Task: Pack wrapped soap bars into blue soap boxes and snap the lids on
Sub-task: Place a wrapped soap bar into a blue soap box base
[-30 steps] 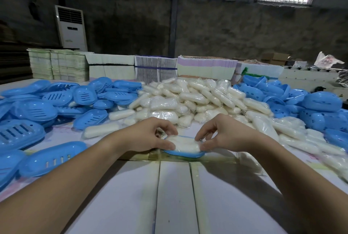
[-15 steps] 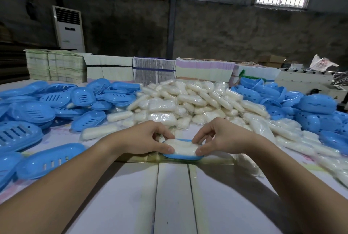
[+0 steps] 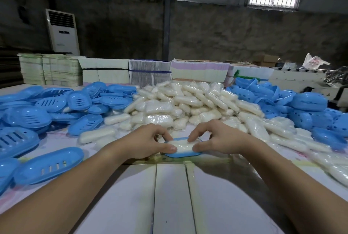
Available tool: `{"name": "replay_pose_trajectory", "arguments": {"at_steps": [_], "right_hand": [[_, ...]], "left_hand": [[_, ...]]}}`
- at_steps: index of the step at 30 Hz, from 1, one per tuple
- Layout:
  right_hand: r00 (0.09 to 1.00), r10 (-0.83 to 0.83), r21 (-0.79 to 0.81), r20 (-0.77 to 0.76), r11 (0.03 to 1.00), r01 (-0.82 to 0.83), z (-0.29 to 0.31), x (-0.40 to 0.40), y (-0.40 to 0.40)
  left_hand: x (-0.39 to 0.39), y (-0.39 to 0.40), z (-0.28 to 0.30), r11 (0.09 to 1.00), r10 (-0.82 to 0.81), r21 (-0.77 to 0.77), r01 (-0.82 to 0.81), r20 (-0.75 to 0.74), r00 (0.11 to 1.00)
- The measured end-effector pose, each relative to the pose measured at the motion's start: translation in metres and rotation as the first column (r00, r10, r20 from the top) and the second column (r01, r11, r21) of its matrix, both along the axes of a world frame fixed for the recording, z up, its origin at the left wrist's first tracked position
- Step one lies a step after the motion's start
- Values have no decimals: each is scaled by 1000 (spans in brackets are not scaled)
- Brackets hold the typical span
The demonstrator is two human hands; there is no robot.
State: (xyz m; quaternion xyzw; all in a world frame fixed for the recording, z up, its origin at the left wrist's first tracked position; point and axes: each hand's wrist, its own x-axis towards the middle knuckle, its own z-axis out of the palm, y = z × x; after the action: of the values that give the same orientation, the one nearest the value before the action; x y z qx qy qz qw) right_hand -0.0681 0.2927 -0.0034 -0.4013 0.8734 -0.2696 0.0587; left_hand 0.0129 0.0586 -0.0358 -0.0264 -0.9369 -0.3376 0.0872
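Head view: left hand and right hand pinch the slippery wrapped soap by its ends, in a light, stiff blue box mid-worktop.

The soap boxes are smooth blue plastic with a soft shine. The box base under the hands is the same plastic. The soap bars are cream-white, each in a thin clear film that is glossy and wrinkled. The table has a smooth, matt white top. The stacks at the back look like paper or card, matt. The wall is rough and dull, like bare concrete.
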Motion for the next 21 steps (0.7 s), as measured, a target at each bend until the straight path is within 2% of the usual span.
{"name": "replay_pose_trajectory", "arguments": {"at_steps": [7,9,11,15,19,21], "right_hand": [[1000,13,-1,-18,1000,-13,-3,-6,4],[999,-15,-55,-47,998,13,-4,-9,5],[996,-63,-180,-67,982,51,-4,-11,5],[964,-265,-396,-20,887,236,-5,-22,10],[893,-450,-478,24,779,406,3,-48,31],[813,-582,-483,-14,716,505,14,-67,59]], "left_hand": [[2,13,-2,999,43,-19,-45,-68,997],[4,14,-1,999,35,-32,-37,-78,996],[7,13,-1,999,16,-41,-19,-80,997],[7,18,-1,999,-24,-46,19,-111,994],[6,27,-3,998,-57,2,59,-169,984],[4,26,-5,999,-53,-9,52,-166,985]]}}
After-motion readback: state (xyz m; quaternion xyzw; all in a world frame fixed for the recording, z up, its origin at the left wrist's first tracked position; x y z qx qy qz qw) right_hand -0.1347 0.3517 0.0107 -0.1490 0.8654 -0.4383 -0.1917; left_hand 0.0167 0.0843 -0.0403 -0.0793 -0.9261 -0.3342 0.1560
